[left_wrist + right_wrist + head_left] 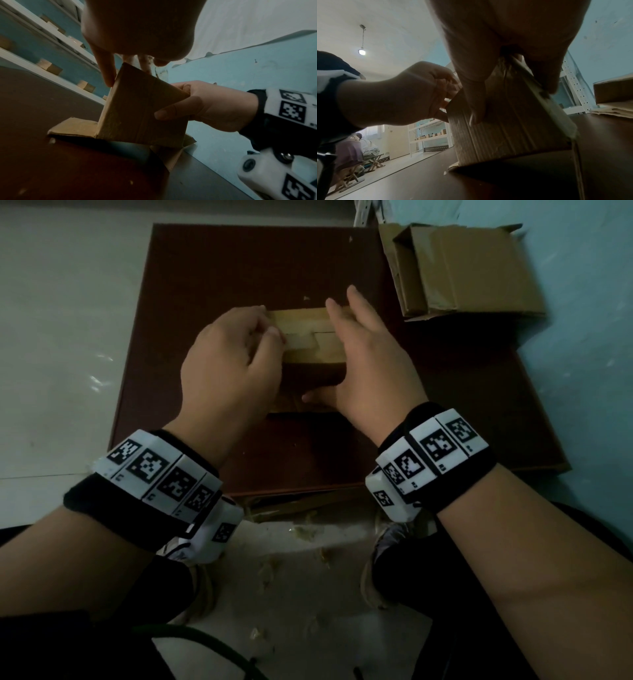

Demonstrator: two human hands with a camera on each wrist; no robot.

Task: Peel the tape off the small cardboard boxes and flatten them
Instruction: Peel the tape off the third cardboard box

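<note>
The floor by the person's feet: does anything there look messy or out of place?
Yes. Pale crumpled scraps, likely peeled tape, lie scattered on the floor between the shoes. Nothing else there stands out.

Small box [318, 350] on the board [246, 268]: matt corrugated cardboard, ribbed sides; glossy translucent tape [301, 341] on top. Board: dark, matt. Floor [68, 344] left of board: glossy.
</note>
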